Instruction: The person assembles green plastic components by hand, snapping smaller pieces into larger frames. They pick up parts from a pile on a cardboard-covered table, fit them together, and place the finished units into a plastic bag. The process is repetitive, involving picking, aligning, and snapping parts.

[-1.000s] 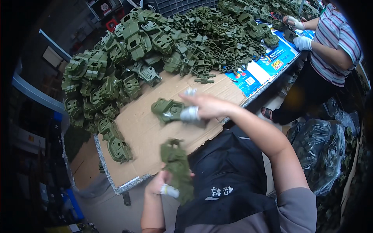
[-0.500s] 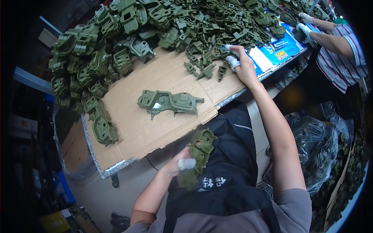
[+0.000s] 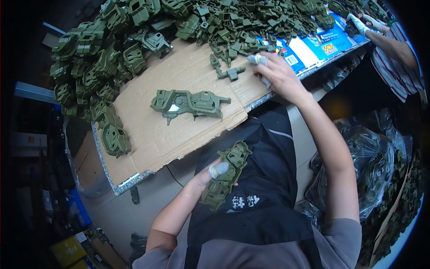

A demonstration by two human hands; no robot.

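Observation:
My left hand [image 3: 210, 174], its thumb in a white finger cover, grips an olive-green plastic toy vehicle body [image 3: 235, 158] above my apron. The thumb presses on its side; most other fingers are hidden behind it. At the table's right edge, my right hand [image 3: 283, 80] has its covered fingertips drawn together over the cardboard. Whatever may be between them is hidden. Just left of those fingers lies a small green peg-like part [image 3: 232, 74]. A second vehicle body [image 3: 191, 104] rests on the cardboard between my hands, a white patch on its side.
Green vehicle bodies [image 3: 96, 56] are heaped along the left and back of the cardboard [image 3: 148, 134]. Small green parts [image 3: 242, 24] pile up at the back. At the far right, a co-worker's gloved hand [image 3: 358, 24] handles parts. Clear plastic bags [image 3: 365, 157] stand at right.
My right hand has drawn its fingers together, and the small dark part beside it no longer shows. The vehicle body in my left hand has tilted slightly. The whole view has shifted a little.

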